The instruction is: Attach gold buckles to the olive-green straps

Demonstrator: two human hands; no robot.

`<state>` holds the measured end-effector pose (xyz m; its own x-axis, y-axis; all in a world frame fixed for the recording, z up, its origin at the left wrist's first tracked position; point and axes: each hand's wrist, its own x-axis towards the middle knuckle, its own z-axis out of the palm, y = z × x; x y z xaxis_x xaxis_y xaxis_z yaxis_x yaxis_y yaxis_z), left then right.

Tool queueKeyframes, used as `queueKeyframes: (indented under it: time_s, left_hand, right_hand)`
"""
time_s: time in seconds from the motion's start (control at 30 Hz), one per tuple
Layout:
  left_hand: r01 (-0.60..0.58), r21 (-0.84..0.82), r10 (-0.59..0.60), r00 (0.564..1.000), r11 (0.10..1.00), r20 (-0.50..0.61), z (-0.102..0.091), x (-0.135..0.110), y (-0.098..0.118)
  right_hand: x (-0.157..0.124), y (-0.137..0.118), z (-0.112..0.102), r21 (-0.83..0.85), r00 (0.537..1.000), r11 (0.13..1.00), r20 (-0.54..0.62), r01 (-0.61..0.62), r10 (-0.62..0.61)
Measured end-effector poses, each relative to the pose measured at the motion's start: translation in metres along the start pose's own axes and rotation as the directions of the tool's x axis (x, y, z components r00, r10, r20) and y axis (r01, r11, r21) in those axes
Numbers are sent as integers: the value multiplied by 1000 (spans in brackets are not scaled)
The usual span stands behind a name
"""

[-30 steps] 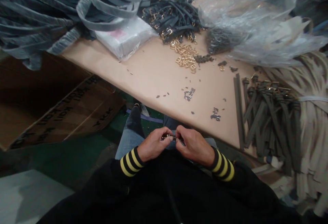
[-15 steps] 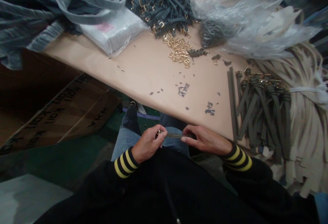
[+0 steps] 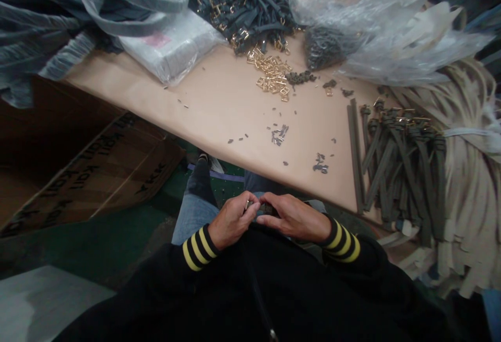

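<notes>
My left hand (image 3: 234, 219) is closed in a pinch above my lap, with a small shiny metal buckle (image 3: 246, 205) partly showing between thumb and fingers. Close beside it, my right hand (image 3: 294, 217) curls around a dark olive strap (image 3: 268, 209), mostly hidden by the fingers. The fingertips of both hands nearly meet. On the table in front lie small metal clips (image 3: 279, 135), a second little group of clips (image 3: 321, 164) and a heap of gold buckles (image 3: 272, 73).
Olive straps with buckles (image 3: 403, 159) lie at the right beside long beige straps (image 3: 465, 185). Dark straps (image 3: 250, 10), a plastic-wrapped packet (image 3: 172, 49) and clear plastic bags (image 3: 376, 23) fill the table's far side. A cardboard box (image 3: 90, 175) stands at the lower left.
My right hand has moved left, up to my left hand. The stretch of strap that showed between the hands is now mostly hidden. My left hand has shifted slightly right.
</notes>
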<state>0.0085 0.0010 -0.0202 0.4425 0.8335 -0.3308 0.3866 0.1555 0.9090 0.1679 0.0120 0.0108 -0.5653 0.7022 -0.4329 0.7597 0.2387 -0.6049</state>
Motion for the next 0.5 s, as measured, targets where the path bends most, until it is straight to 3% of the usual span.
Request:
queueKeyframes:
  time_s: [0.1, 0.27, 0.37, 0.5]
  left_hand:
    - [-9, -4, 9, 1000, 1000, 2, -2, 0, -2]
    - [-25, 12, 25, 1000, 1000, 18, -1, 2, -5]
    - [-29, 35, 28, 999, 999, 18, -1, 2, -6]
    - [-39, 63, 38, 999, 997, 13, -2, 1, -7]
  right_hand:
    - [-6, 7, -8, 91, 1000, 996, 14, 10, -11]
    - [-13, 16, -13, 325, 977, 939, 209, -113, 45]
    - [-10, 15, -7, 441, 982, 892, 190, -103, 19]
    - [-5, 17, 3, 404, 992, 914, 123, -27, -25]
